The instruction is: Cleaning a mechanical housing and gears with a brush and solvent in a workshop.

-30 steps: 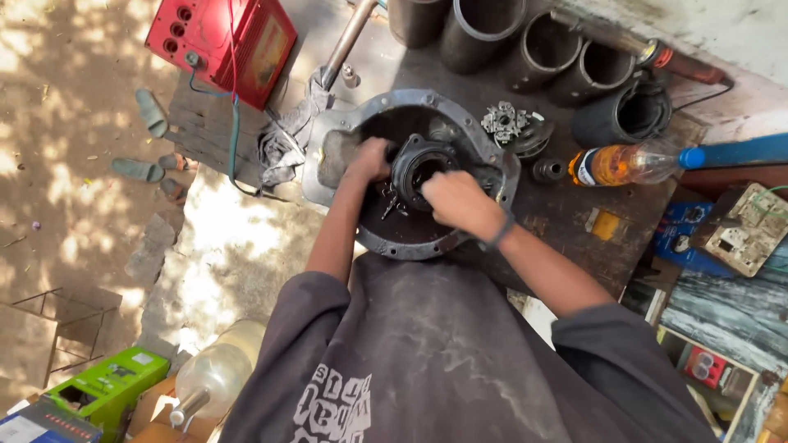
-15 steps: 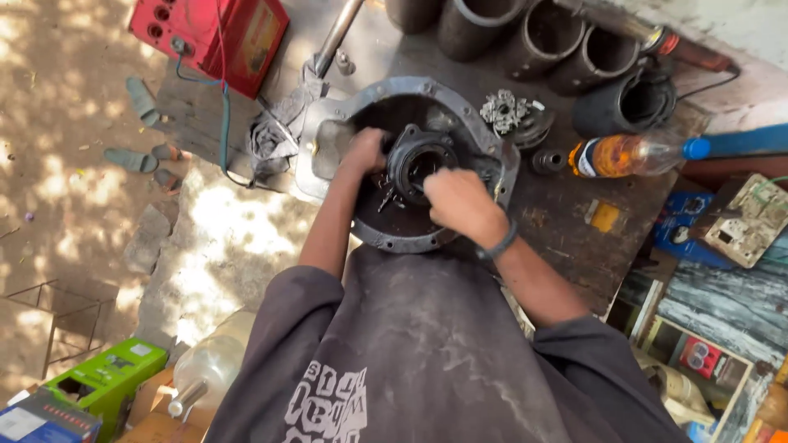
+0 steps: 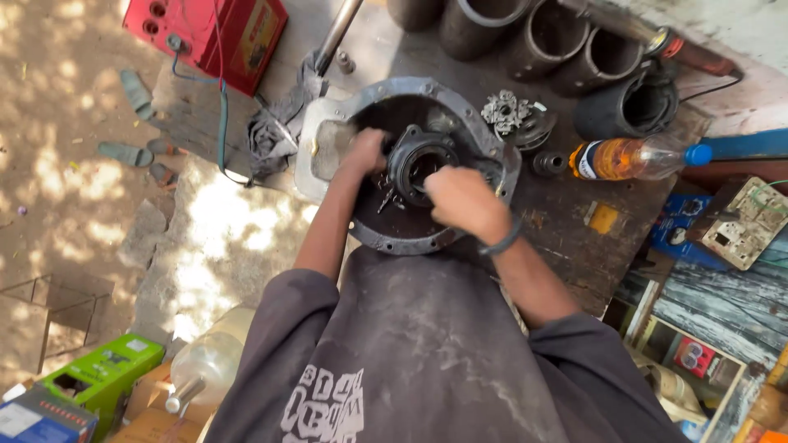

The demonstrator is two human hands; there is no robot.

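A red box sits far left and a green carton near left; on the dark worn bench the round grey metal housing lies centred, left hand curled on its inner hub, right hand closed at the hub's near edge, grip blurred; an orange-filled bottle lies right.

Dusty grey short-sleeved shirt with white print, dark band around right wrist.

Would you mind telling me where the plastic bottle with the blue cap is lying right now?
In the head view, the plastic bottle lies on its side on the workbench, right of the round metal housing, just below the black cylinders.
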